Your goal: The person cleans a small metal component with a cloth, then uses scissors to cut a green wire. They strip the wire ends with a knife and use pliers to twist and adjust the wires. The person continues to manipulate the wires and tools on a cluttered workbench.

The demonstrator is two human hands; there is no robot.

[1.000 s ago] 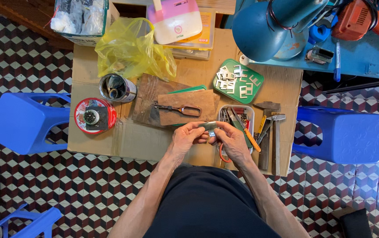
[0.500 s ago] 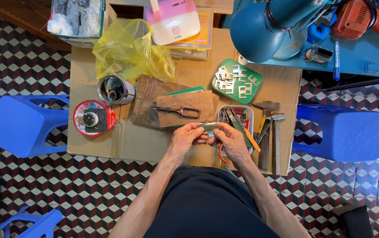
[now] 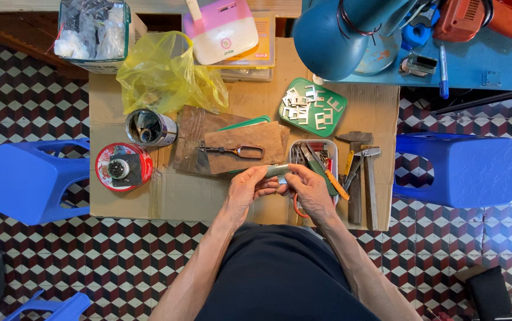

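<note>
- Cardboard covers the low table (image 3: 119, 202) seen from the head camera; both hands meet over its near edge, right of the middle.
- Left hand (image 3: 249, 189) and right hand (image 3: 308, 189) pinch one small grey metal piece (image 3: 277, 172) between fingertips — fingers closed on it from both ends, held just above the cardboard.
- Open room: bare cardboard lies at the near left, between the hands and the red round tin (image 3: 123, 166) by the left edge; the near right corner is crowded by a hammer (image 3: 356, 178) and other long tools.
- Just beyond the hands sits a brown board (image 3: 238, 151) with small pliers (image 3: 232, 150) on it.
- Containers: a clear tray (image 3: 329, 145) just beside the right hand holds hand tools, one with an orange handle; a green tray (image 3: 333, 116) toward the far right holds pale E-shaped metal plates; an open steel can (image 3: 150, 127) stands toward the left, contents too dark to tell.
- Far edge — a crumpled yellow plastic bag (image 3: 167, 74).
- Blue stools (image 3: 455, 169) flank both sides.
</note>
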